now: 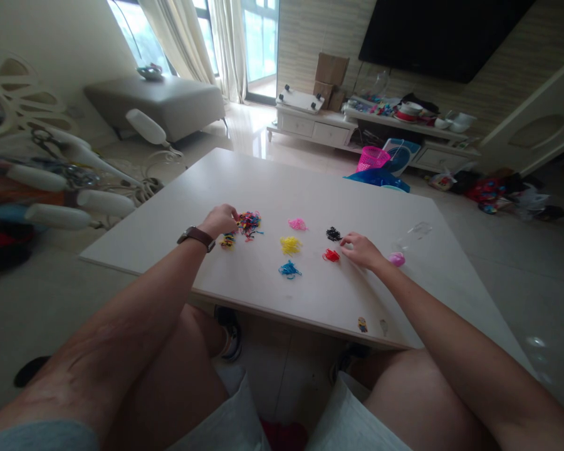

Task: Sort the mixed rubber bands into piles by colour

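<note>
My left hand [220, 219] is at the left edge of a mixed pile of coloured rubber bands [250, 223], fingers bent down and closed; its fingertips are partly hidden. Below that hand lies a smaller mixed heap [227, 241]. My right hand [360, 249] rests by the black bands [333, 233] and the red bands [331, 255], thumb and fingers drawn together. Whatever is between those fingers is too small to make out. Between the hands, separate heaps of pink bands [297, 223], yellow bands [290, 245] and blue bands [289, 269] lie on the white table [263, 181].
Right of my right hand are a pink-purple object [396, 259] and a clear plastic container [419, 232]. Stickers, one a yellow cartoon figure [362, 324], sit near the front edge. Beyond the table stand a pink basket [373, 158] and a low cabinet [310, 125].
</note>
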{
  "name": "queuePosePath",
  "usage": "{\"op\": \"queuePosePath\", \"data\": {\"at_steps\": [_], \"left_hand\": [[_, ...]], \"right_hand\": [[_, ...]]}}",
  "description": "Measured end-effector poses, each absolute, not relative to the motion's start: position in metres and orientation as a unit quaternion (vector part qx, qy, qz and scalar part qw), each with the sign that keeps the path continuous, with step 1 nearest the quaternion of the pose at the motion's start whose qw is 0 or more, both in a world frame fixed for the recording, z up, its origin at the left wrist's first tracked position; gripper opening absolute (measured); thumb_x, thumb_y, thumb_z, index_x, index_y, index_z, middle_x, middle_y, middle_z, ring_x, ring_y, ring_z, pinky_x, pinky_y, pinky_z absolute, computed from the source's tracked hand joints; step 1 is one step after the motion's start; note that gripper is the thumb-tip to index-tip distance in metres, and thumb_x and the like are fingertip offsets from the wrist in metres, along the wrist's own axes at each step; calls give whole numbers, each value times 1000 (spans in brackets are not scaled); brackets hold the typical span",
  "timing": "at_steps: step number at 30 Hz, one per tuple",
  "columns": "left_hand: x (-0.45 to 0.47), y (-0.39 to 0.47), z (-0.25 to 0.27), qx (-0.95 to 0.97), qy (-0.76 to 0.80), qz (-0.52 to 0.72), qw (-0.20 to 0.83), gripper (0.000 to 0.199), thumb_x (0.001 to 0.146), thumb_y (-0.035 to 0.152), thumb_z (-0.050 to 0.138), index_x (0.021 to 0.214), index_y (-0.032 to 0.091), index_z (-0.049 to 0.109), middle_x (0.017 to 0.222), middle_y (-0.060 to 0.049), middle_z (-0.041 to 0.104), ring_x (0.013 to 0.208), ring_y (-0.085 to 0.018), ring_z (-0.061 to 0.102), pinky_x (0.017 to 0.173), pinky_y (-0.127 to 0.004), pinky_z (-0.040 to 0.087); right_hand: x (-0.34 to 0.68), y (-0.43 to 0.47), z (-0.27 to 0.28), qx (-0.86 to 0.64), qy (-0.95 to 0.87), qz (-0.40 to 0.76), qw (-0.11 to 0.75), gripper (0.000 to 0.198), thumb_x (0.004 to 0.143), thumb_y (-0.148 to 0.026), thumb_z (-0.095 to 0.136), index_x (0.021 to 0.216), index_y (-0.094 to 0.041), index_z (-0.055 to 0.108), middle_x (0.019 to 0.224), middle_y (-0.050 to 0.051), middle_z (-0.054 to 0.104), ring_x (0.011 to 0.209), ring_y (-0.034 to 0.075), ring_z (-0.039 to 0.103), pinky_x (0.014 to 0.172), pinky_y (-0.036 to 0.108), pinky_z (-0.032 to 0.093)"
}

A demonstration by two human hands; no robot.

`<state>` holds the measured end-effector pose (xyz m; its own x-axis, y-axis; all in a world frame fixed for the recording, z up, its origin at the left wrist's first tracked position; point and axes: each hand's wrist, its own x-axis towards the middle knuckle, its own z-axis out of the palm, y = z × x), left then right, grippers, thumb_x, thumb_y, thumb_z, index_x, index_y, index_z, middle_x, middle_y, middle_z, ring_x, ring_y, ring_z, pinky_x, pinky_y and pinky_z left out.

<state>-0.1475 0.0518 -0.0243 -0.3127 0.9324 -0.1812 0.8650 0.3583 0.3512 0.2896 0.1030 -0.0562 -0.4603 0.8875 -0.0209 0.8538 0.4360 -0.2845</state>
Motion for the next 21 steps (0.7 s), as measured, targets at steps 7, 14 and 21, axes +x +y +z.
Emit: {"op": "queuePosePath", "data": {"at_steps": [7, 14, 21], "left_hand": [[-141, 49, -19, 559, 798, 102, 200, 23, 54, 22, 80, 77, 18, 77, 81, -7, 75, 78, -22, 68, 64, -24, 49], [-139, 47, -16, 553, 799, 106, 210, 13, 57, 24, 81, 66, 18, 75, 73, -6, 74, 77, -22, 68, 63, -24, 48], [-134, 45, -11, 543, 799, 109, 235, 8, 59, 22, 79, 65, 18, 74, 66, -5, 72, 72, -21, 67, 61, -23, 48]], "right_hand": [[289, 104, -58, -511, -848, 131, 61, 15, 87, -24, 59, 92, -21, 73, 107, 6, 69, 90, 18, 66, 85, 27, 47], [290, 104, -58, -506, -850, 131, 58, 15, 87, -24, 60, 91, -21, 73, 107, 6, 69, 92, 18, 66, 86, 27, 47], [290, 103, -57, -508, -849, 132, 57, 14, 85, -23, 60, 89, -21, 73, 106, 5, 69, 91, 18, 66, 85, 27, 47]]}}
